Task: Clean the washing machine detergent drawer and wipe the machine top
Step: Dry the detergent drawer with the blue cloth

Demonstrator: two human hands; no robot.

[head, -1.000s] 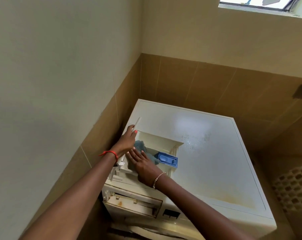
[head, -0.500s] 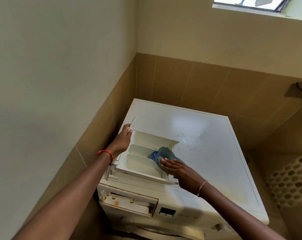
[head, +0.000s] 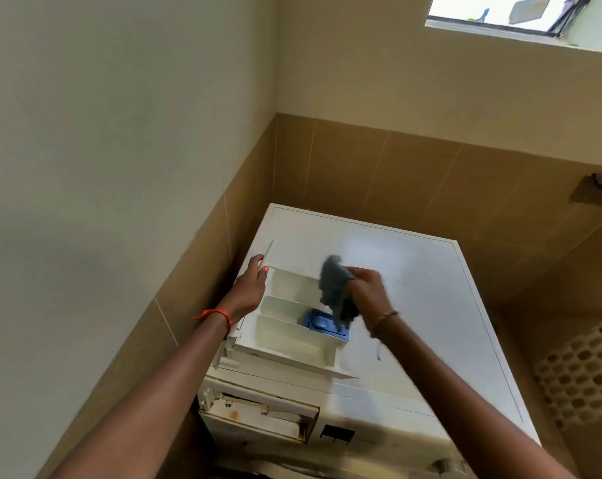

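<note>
Above the drawer [head: 285, 335], right grip [head: 365, 288], clamped on cloth [head: 332, 283], has lifted off the insert [head: 320, 321] below it. Left grip [head: 251, 288] clamps the drawer front. Drawer wipe probably ending; top [head: 423, 305] next.

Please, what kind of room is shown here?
Probably a laundry corner of a home: a white washing machine with its detergent drawer lying on top, brown tiled walls, and a small high window.

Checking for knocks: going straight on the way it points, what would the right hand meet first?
Probably the tiled wall, after passing over the washer top; height of the right hand is unclear.
</note>
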